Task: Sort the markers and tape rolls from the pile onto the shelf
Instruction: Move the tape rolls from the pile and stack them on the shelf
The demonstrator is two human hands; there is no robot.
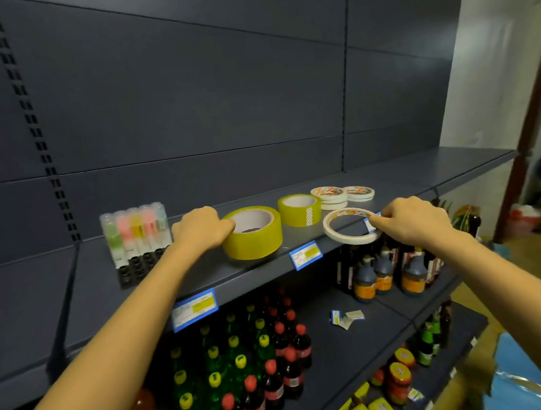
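Tape roll (pixel 252 234) (big, yellow): left hand (pixel 201 229) grips it; right hand (pixel 412 221) fingers (pixel 382 217) pinch thin white ring (pixel 344 235). Set both flat, away frm shelf (pixel 88 295) edge.

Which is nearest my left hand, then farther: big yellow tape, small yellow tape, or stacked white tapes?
1. big yellow tape, in the left hand's grip.
2. small yellow tape, just right of it.
3. stacked white tapes, farther back right.
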